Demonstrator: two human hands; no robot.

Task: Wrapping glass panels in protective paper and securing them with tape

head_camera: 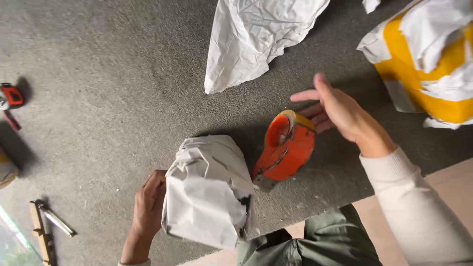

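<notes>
You are pressing your left hand point(148, 209) flat against the left side of a bundle wrapped in white paper point(207, 192), which is lying on the grey carpet floor point(108, 74) just in front of your knees. The paper on the bundle is crumpled and folded in many creases, and it is covering the thing inside completely, so you cannot tell what is wrapped there. At the lower right edge of the bundle a small dark gap is showing between the folds.

Your right hand point(340, 111) is hovering open and holding nothing, with the fingers spread, just beside an orange tape dispenser point(285, 150). The dispenser is lying on the carpet, close to the right side of the bundle, and a roll of brownish tape is sitting in its upper end. It is hard to tell whether your fingertips are touching the roll or are only near it.

A loose sheet of crumpled white paper point(256, 37) is lying further away, and the top edge of the view is cutting it off. At the right, a yellow package point(428, 59) partly covered with white paper is also cut off. At the left edge a small red and black tool point(11, 96) is only half visible, and some thin sticks point(47, 226) are lying near the lower left corner.
</notes>
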